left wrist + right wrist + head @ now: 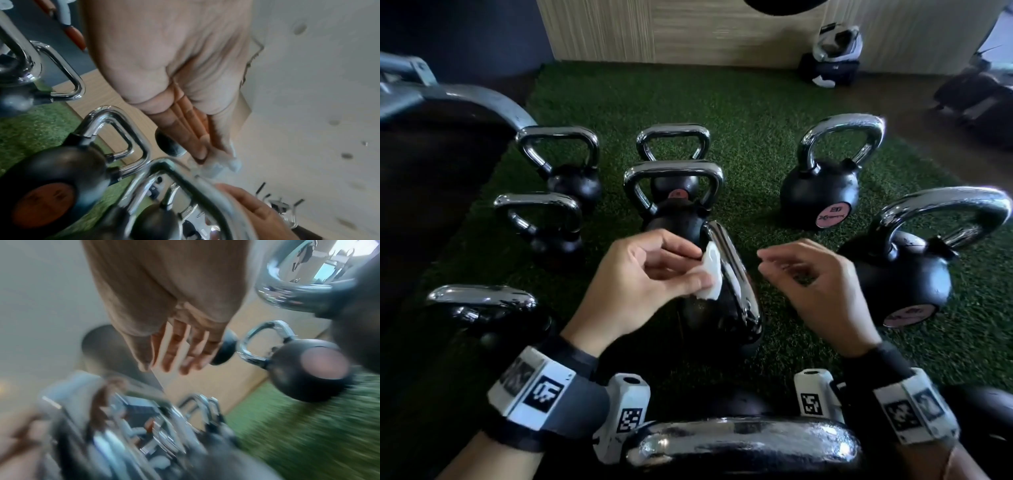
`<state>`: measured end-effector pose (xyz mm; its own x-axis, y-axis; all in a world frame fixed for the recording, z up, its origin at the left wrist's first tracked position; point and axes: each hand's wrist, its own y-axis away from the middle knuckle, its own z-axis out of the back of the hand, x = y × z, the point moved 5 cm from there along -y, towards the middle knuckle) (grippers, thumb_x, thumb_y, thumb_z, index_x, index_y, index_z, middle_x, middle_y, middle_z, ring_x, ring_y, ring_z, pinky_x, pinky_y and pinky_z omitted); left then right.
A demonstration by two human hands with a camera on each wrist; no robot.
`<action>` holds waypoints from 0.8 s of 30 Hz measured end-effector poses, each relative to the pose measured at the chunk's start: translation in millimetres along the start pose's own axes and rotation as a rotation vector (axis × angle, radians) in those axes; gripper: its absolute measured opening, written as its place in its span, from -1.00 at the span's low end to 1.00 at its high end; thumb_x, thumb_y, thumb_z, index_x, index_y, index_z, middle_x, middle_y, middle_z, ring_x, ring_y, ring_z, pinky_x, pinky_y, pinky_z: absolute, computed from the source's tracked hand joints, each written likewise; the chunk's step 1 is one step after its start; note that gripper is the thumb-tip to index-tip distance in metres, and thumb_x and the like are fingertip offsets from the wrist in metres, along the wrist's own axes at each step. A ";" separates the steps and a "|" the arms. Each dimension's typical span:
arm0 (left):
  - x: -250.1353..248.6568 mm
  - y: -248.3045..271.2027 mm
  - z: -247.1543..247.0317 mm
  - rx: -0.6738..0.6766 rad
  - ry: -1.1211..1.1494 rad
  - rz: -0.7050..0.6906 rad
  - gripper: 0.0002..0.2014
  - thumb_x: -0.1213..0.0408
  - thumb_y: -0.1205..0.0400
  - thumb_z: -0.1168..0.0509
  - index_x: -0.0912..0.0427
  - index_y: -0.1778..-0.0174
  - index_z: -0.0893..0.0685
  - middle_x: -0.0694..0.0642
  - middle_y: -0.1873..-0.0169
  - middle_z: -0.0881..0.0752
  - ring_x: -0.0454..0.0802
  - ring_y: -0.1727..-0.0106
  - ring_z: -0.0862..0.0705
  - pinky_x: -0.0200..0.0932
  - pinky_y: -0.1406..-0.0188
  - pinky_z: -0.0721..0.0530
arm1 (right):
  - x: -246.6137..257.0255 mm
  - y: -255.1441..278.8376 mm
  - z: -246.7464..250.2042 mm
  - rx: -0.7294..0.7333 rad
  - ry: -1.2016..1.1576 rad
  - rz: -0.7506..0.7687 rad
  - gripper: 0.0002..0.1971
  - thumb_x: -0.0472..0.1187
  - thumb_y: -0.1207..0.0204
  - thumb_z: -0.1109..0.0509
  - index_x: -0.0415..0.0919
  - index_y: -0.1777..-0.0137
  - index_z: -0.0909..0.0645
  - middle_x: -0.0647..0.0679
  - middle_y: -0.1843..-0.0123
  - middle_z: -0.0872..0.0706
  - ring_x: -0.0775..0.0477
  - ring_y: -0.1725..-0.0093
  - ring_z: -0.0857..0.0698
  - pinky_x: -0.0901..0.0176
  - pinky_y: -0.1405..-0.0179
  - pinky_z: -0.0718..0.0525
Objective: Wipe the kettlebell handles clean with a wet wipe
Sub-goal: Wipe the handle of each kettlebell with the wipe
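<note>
A black kettlebell with a chrome handle point(736, 277) stands on the turf in the middle of the head view. My left hand point(700, 269) pinches a white wet wipe point(710, 274) between thumb and fingers and holds it against the handle's left side. In the left wrist view the wipe point(226, 160) shows past my fingers point(197, 146), just above the handle point(185, 172). My right hand point(762, 262) hovers to the right of the handle, fingers loosely bent, holding nothing. The blurred right wrist view shows its fingers point(180, 350) spread.
Several other chrome-handled kettlebells stand around on the green turf point(756, 120): one behind point(674, 192), two pink-labelled at the right point(820, 192) point(904, 270), others at the left point(544, 222) and one nearest me point(743, 445). Dark gym equipment point(431, 120) borders the left; a bag point(832, 58) lies far back.
</note>
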<state>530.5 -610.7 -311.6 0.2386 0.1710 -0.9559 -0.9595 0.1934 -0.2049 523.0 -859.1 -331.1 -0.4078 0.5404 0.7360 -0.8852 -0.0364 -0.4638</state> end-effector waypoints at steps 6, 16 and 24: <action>-37.9 -14.0 -1.0 0.046 0.044 -0.055 -0.77 0.17 -0.29 -0.66 0.12 0.21 -0.84 0.07 0.24 -0.89 -0.06 0.22 -0.86 -0.22 0.17 -0.84 | 64.1 -14.8 -0.6 0.119 -0.216 0.148 -0.62 -0.14 -0.38 -0.72 -0.12 -0.21 -0.85 0.06 -0.06 -0.87 -0.04 0.10 -0.86 0.06 -0.01 -0.85; -32.4 -19.2 -10.2 0.196 0.233 0.165 -0.66 0.05 -0.70 -0.26 0.15 -0.19 -0.83 0.11 -0.08 -0.89 0.11 -0.07 -0.89 -0.08 -0.02 -0.86 | 46.1 -29.0 -5.9 0.005 -0.289 0.052 -0.75 -0.33 -0.41 -0.71 -0.11 -0.07 -0.86 0.01 0.07 -0.90 0.04 0.13 -0.88 0.05 0.05 -0.87; 60.0 -7.6 -31.0 0.404 -0.853 0.110 0.20 -0.24 -0.35 -0.63 0.15 -0.80 -0.17 0.05 -0.74 -0.32 -0.08 -0.73 -0.32 -0.21 -0.70 -0.30 | -11.0 -21.1 14.7 -0.183 -0.363 -0.145 -0.77 -0.33 -0.42 -0.70 -0.06 -0.01 -0.86 -0.05 0.09 -0.92 -0.16 0.13 -0.89 -0.11 -0.02 -0.84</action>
<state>547.5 -631.9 -373.9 0.3323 0.8253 -0.4567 -0.8967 0.4266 0.1185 542.9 -876.6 -322.1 -0.3636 0.1970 0.9105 -0.8981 0.1855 -0.3988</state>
